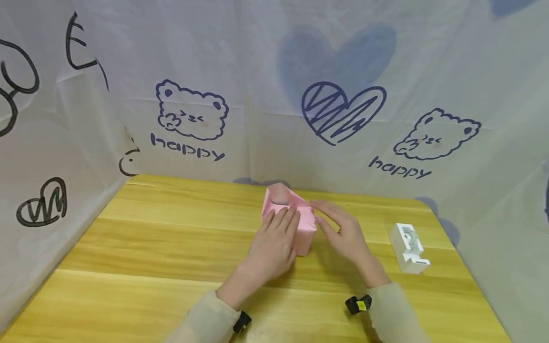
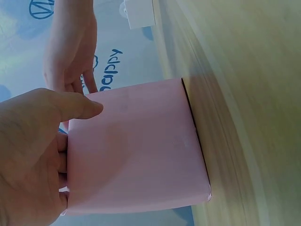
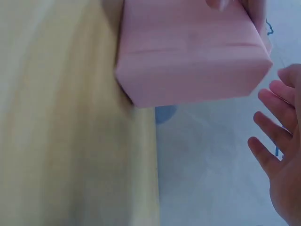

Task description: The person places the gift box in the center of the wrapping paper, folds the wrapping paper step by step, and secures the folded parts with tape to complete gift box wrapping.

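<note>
A box wrapped in pink paper [image 1: 305,242] stands on the wooden table. Its paper rises into a loose, peaked fold [image 1: 279,190] at the back left. My left hand [image 1: 273,247] lies over the top with straight fingers pressing the paper. In the left wrist view the thumb rests on the near face of the pink box [image 2: 136,150], by its upper edge. To the right of the box is my right hand [image 1: 346,236], fingers spread and its fingertips close to the top right edge. The right wrist view shows those fingers [image 3: 270,127] extended, beside the box's side [image 3: 197,87].
A white tape dispenser [image 1: 403,252] with a roll in it stands on the right part of the wooden table [image 1: 171,243]. Behind the table hangs a pale cloth [image 1: 266,95] printed with bears and hearts. Each wrist carries a small black camera [image 1: 352,305].
</note>
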`<state>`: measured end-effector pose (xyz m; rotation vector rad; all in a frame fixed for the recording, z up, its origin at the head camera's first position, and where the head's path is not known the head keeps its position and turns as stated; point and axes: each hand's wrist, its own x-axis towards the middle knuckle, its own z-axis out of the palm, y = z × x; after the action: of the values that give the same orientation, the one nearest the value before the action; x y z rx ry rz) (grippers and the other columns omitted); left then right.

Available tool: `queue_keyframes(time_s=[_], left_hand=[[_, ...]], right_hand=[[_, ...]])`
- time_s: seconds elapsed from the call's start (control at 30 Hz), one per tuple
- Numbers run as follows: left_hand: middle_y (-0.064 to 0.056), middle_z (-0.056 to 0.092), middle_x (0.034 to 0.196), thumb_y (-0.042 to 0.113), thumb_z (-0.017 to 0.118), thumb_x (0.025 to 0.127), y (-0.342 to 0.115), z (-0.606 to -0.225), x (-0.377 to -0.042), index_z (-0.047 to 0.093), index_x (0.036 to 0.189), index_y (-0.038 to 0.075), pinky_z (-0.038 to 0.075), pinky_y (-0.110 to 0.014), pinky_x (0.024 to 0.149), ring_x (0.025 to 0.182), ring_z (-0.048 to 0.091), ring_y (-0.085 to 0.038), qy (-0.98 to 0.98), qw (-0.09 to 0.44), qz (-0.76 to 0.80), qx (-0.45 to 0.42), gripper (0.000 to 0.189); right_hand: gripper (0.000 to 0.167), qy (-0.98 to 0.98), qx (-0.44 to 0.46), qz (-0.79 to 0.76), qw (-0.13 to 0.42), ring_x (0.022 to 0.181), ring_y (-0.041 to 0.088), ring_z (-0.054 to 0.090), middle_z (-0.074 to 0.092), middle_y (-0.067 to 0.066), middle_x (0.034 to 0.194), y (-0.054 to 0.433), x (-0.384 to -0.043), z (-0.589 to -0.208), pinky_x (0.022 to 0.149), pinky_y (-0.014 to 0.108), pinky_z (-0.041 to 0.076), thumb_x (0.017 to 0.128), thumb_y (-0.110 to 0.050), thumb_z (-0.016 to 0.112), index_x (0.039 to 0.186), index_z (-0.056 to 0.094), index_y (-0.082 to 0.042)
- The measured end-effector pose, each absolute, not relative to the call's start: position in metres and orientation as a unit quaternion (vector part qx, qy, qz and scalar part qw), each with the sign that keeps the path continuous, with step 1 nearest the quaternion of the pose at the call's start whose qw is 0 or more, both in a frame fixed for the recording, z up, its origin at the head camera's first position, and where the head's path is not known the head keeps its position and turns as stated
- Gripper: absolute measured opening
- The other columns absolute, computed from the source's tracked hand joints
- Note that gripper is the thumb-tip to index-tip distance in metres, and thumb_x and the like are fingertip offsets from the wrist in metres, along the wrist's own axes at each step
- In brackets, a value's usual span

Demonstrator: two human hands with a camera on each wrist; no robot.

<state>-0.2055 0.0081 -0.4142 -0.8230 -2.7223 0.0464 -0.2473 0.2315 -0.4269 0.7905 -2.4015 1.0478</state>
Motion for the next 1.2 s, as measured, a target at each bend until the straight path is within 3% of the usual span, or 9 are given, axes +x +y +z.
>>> queue_keyframes(time_s=[0.13,0.27,0.43,0.6,0.9,1.2], left_hand=[[-0.014,0.038,0.165,0.038,0.068,0.097,0.006,-0.414,-0.206,0.04,0.158,0.002,0.029,-0.046,0.125,0.151,0.039,-0.03,-0.946,0.146,0.013,-0.29,0.076],[-0.015,0.039,0.165,0.038,0.067,0.098,0.005,-0.415,-0.207,0.041,0.158,0.002,0.031,-0.045,0.125,0.15,0.039,-0.03,-0.943,0.153,0.014,-0.295,0.074],[-0.015,0.04,0.164,0.037,0.067,0.098,0.005,-0.416,-0.208,0.042,0.157,0.002,0.033,-0.044,0.124,0.15,0.04,-0.03,-0.942,0.152,0.011,-0.299,0.073],[-0.015,0.039,0.164,0.037,0.067,0.098,0.005,-0.416,-0.208,0.041,0.157,0.002,0.033,-0.044,0.124,0.15,0.04,-0.029,-0.942,0.148,0.01,-0.301,0.073],[-0.015,0.038,0.165,0.038,0.066,0.099,0.004,-0.413,-0.207,0.04,0.158,0.002,0.032,-0.044,0.124,0.151,0.039,-0.029,-0.944,0.137,0.009,-0.3,0.074],[-0.015,0.036,0.166,0.039,0.067,0.099,0.005,-0.412,-0.207,0.039,0.159,0.002,0.031,-0.044,0.125,0.151,0.038,-0.029,-0.945,0.131,0.011,-0.298,0.075]], right_hand=[[0.032,-0.859,0.248,0.42,0.159,0.126,0.032,0.065,0.07,0.009,0.134,0.23,-0.267,-0.418,0.107,0.053,0.051,0.103,-0.014,0.066,0.134,0.071,-0.009],[0.031,-0.865,0.222,0.444,0.074,0.122,0.031,0.068,0.073,0.008,0.13,0.226,-0.282,-0.409,0.102,0.054,0.054,0.105,-0.024,0.065,0.131,0.074,-0.011],[0.034,-0.863,0.218,0.457,-0.004,0.124,0.03,0.067,0.071,0.011,0.133,0.222,-0.293,-0.407,0.104,0.05,0.054,0.105,-0.025,0.065,0.134,0.071,-0.007],[0.031,-0.861,0.21,0.462,-0.001,0.118,0.029,0.069,0.073,0.013,0.127,0.218,-0.298,-0.411,0.1,0.046,0.057,0.104,-0.021,0.065,0.129,0.073,-0.004],[0.026,-0.865,0.166,0.474,0.017,0.091,0.019,0.07,0.078,0.014,0.107,0.211,-0.301,-0.415,0.078,0.025,0.058,0.103,-0.02,0.068,0.114,0.078,0.0],[0.029,-0.861,0.172,0.479,0.016,0.105,0.025,0.072,0.076,0.015,0.117,0.206,-0.305,-0.41,0.088,0.031,0.059,0.101,-0.02,0.071,0.121,0.077,0.0]])
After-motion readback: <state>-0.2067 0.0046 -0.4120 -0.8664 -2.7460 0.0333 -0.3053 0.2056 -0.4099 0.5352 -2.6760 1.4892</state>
